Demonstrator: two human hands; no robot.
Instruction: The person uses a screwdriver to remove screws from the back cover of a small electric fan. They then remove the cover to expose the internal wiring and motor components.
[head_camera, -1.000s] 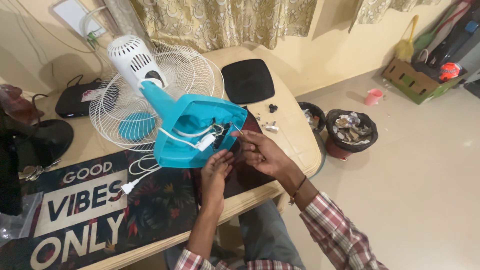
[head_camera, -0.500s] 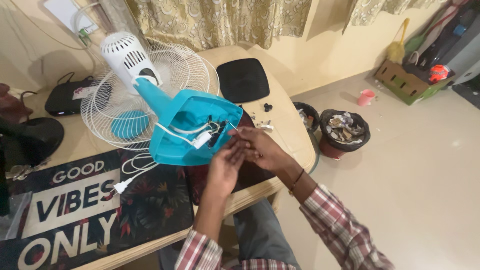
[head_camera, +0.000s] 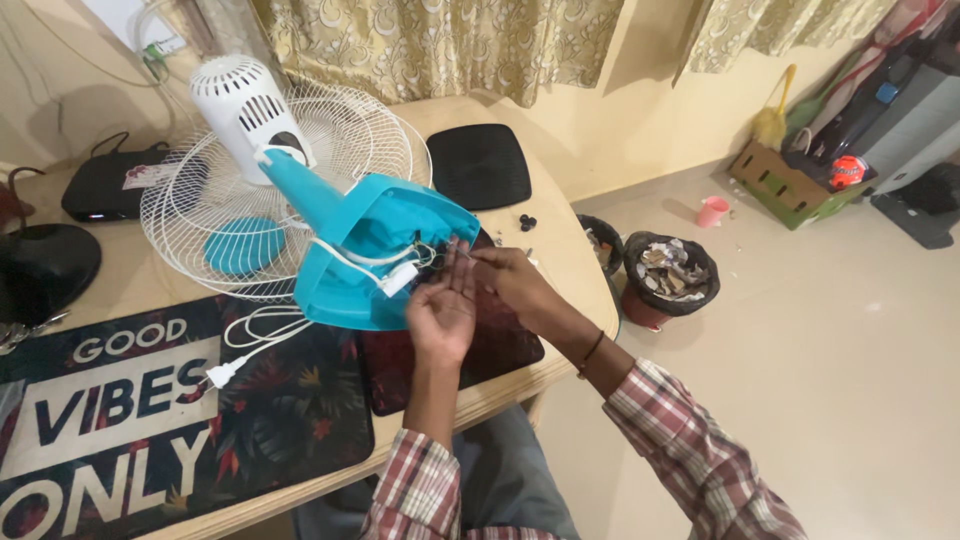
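Note:
A table fan lies on its side on the wooden table (head_camera: 575, 290). Its white motor housing (head_camera: 240, 105) and wire grille (head_camera: 290, 190) point away from me. The fan's blue base (head_camera: 385, 250) faces me with its underside uncovered, and white wires hang out of it. My left hand (head_camera: 445, 310) is palm up with fingers straight, its tips at the wires in the base opening. My right hand (head_camera: 512, 280) is beside it, fingertips pinched on a thin wire at that opening. The white power cord (head_camera: 262, 335) trails left to its plug (head_camera: 220, 375).
A black square cover (head_camera: 478, 165) and small black screws (head_camera: 527, 222) lie on the table behind the hands. A dark mat (head_camera: 150, 410) lies at the left, with a black box (head_camera: 110, 185) and a round black object (head_camera: 45, 260). Two waste bins (head_camera: 670, 275) stand on the floor.
My left hand has risen from below the base to its opening, fingers straightened. My right hand stays pinched at the wires. The view has shifted slightly.

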